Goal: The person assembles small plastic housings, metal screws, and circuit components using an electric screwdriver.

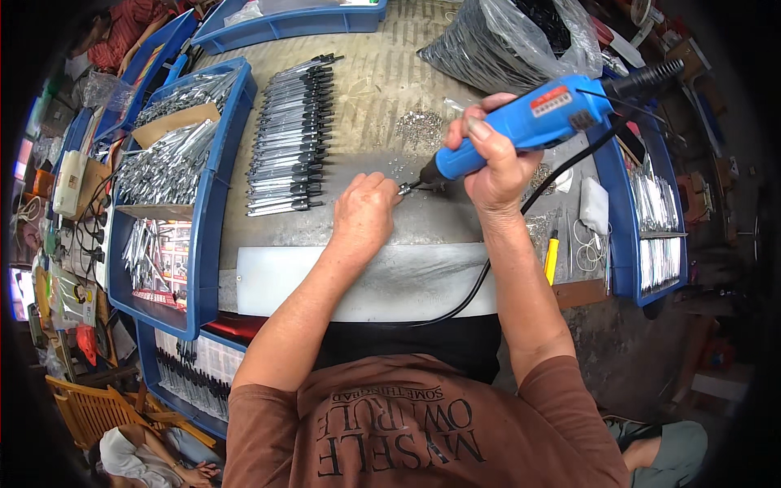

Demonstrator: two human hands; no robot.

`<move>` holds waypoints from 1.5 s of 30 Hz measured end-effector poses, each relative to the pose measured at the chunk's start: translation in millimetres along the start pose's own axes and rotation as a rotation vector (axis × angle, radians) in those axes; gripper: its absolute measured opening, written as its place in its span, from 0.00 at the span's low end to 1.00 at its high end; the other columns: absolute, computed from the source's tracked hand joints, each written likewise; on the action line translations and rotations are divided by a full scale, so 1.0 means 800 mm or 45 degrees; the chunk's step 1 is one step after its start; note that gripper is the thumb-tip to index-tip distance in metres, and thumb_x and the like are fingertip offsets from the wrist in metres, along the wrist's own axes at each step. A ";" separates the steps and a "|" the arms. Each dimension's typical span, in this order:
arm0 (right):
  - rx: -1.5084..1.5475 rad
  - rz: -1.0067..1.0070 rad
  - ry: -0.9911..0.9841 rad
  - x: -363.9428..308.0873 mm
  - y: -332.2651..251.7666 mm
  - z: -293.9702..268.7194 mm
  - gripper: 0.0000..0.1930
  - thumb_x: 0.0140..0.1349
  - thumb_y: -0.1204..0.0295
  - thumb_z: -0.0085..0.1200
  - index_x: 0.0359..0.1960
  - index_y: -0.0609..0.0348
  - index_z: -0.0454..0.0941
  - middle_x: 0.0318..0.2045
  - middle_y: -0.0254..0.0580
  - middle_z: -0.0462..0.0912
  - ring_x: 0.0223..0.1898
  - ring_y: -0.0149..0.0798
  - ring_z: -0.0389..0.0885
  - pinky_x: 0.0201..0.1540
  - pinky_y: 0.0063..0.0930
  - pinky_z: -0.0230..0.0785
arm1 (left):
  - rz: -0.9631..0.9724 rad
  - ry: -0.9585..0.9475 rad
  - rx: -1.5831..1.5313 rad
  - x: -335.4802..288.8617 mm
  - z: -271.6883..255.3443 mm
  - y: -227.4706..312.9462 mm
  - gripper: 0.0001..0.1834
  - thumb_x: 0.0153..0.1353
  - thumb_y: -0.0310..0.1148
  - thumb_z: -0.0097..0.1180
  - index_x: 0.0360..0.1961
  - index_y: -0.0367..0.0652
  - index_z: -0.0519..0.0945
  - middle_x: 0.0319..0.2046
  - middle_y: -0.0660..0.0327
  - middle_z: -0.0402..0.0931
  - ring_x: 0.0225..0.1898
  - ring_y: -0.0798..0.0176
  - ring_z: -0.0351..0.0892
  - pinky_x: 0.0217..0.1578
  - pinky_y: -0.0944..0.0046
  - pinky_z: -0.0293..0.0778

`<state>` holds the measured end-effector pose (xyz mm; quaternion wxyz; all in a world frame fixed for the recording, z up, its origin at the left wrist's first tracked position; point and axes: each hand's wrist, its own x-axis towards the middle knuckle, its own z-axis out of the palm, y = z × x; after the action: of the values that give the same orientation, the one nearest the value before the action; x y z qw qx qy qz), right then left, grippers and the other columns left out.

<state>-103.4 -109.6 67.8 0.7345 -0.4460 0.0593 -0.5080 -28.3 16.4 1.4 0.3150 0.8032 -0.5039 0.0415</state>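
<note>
My right hand [503, 171] is wrapped round a blue electric screwdriver [541, 114], tilted so its black nose points down and left. My left hand [364, 210] is closed, pinching a small metal part [404, 189] right at the driver's tip. Most of that part is hidden behind my fingers. To the left of my hands lies a column of slim silver rods with black ends [285, 138], laid side by side. Just beyond the driver's tip, a heap of tiny metal pieces [419, 130] is spread on the worktable [370, 98].
A blue bin [232, 122] packed with silver rods stands left; another blue tray [626, 260] stands right. A plastic bag [455, 53] of black parts sits at the back. The black cable [480, 285] loops past my right forearm. Near it are a yellow-handled tool [551, 259] and a white block [594, 203].
</note>
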 end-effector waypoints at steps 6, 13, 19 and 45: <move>-0.196 0.063 -0.154 -0.003 0.007 0.016 0.18 0.42 0.77 0.53 0.37 0.65 0.64 0.23 0.43 0.70 0.19 0.37 0.72 0.24 0.29 0.67 | 0.012 0.011 -0.004 0.000 0.003 -0.002 0.05 0.43 0.26 0.57 0.18 0.39 0.73 0.22 0.59 0.70 0.28 0.54 0.70 0.30 0.58 0.67; -0.127 0.077 -0.151 -0.002 0.015 0.020 0.16 0.42 0.79 0.54 0.34 0.66 0.66 0.21 0.38 0.71 0.20 0.30 0.72 0.22 0.24 0.67 | 0.005 0.015 -0.021 -0.002 0.002 -0.003 0.05 0.42 0.27 0.57 0.18 0.39 0.73 0.22 0.59 0.70 0.28 0.55 0.70 0.30 0.58 0.67; -0.220 0.064 -0.164 -0.001 0.016 0.020 0.18 0.41 0.77 0.53 0.37 0.66 0.65 0.22 0.43 0.70 0.19 0.36 0.72 0.23 0.28 0.67 | -0.004 0.015 -0.004 -0.002 0.004 -0.003 0.05 0.42 0.27 0.57 0.18 0.39 0.73 0.22 0.59 0.70 0.28 0.55 0.70 0.30 0.58 0.67; -0.723 0.099 -0.411 0.006 0.031 0.048 0.12 0.41 0.79 0.55 0.30 0.63 0.69 0.22 0.34 0.72 0.22 0.25 0.71 0.24 0.19 0.65 | -0.045 0.044 -0.091 -0.002 0.008 -0.003 0.02 0.44 0.24 0.52 0.18 0.40 0.73 0.23 0.58 0.70 0.29 0.54 0.70 0.29 0.56 0.68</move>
<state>-63.2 -88.2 74.2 0.5997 -0.7050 0.0984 -0.3655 -28.5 14.9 -5.7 0.3529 0.7993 -0.4854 0.0317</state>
